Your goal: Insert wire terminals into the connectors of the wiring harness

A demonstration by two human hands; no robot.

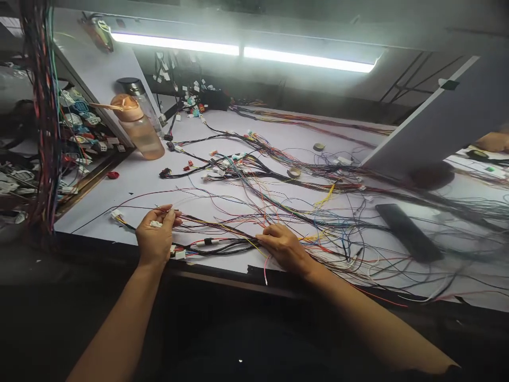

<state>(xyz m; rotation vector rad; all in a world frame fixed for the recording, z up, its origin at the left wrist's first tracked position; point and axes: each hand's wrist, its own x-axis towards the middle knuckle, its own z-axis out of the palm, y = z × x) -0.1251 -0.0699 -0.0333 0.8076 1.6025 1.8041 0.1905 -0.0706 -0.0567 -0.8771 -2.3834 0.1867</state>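
Near the table's front edge, my left hand (156, 233) is closed, its thumb and fingertips pinching thin wires. A small white connector (156, 224) rests in the same hand against the curled fingers. To the right, my right hand (284, 245) is closed on the wire bundle (222, 227), which stretches between both hands. Below that bundle lie black-sleeved cables (226, 246) with a white plug (180, 254) at their left end. Another white connector (116, 214) with yellow and black wires lies left of my left hand. My right fingertips are partly hidden by the hand.
Wiring harnesses (274, 172) spread across the table behind my hands. Two bottles, one peach-lidded (141, 132), stand at the back left. Tape rolls (294, 173) and a dark phone-like slab (407, 232) lie to the right. A partition (429, 116) rises at right; hanging wires (43, 116) at left.
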